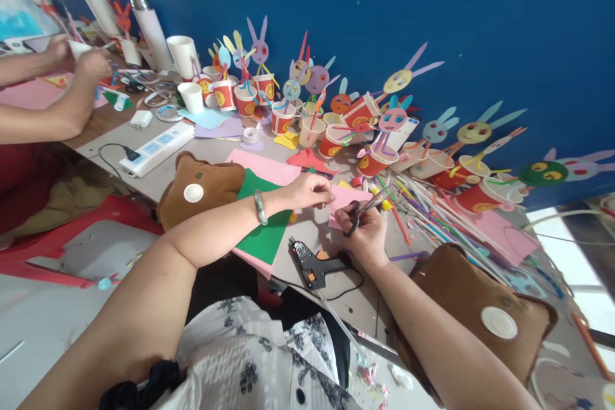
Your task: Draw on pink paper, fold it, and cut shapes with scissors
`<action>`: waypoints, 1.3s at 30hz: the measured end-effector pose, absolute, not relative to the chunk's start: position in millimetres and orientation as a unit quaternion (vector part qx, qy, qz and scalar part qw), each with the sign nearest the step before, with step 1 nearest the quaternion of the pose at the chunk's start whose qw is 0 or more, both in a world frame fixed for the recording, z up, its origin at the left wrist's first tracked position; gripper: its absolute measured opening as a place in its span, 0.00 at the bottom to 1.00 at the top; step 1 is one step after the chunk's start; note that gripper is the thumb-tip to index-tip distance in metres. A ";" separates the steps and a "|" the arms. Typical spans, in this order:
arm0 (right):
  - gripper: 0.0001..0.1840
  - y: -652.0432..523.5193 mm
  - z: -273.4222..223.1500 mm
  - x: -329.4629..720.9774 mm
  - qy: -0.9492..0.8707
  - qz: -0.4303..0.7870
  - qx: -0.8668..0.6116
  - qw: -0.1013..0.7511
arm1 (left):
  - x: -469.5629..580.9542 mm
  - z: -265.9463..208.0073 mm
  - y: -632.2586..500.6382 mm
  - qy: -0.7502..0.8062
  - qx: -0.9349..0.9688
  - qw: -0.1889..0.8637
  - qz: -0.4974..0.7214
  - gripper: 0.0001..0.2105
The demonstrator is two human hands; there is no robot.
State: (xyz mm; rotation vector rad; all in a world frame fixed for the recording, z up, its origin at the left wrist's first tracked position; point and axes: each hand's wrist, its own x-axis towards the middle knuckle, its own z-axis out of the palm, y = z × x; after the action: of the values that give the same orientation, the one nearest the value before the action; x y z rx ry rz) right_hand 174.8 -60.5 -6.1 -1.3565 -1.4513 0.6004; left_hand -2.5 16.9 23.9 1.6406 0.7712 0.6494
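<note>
My right hand [368, 237] is wrapped round a pair of dark-handled scissors [355, 218], whose blades point up and to the right. My left hand [312, 191] is closed in a pinch just to the left of it; whatever lies between the fingertips is too small to make out. Pink paper [353, 195] shows between and behind the two hands, and I cannot tell whether either one touches it. Below them a black glue gun [310, 264] lies on the table. Under my left wrist is a sheet of green paper [264, 230] on top of pink paper.
Paper cups [283, 118] with paper rabbit figures line the blue wall. Coloured pipe cleaners [432, 218] are heaped to the right. Brown cushions [480, 307] lie on both sides. A power strip [161, 148] is at the left, beyond it another person's hands [93, 64].
</note>
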 end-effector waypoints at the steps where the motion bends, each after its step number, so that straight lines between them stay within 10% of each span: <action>1: 0.06 -60.3 -6.5 174.9 -0.602 0.248 -0.563 0.509 | -4.5 27.9 16.3 0.342 0.688 0.571 0.289 0.10; 39: 0.06 -61.0 -8.2 174.9 -0.603 0.254 -0.569 0.498 | -6.4 34.4 13.5 0.350 0.680 0.567 0.306 0.10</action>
State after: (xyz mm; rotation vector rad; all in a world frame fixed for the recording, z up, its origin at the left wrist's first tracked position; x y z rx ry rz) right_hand 174.9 -61.0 -8.2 -1.3778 -1.4607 0.6141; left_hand -6.4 13.5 34.4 1.5975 0.8224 0.7185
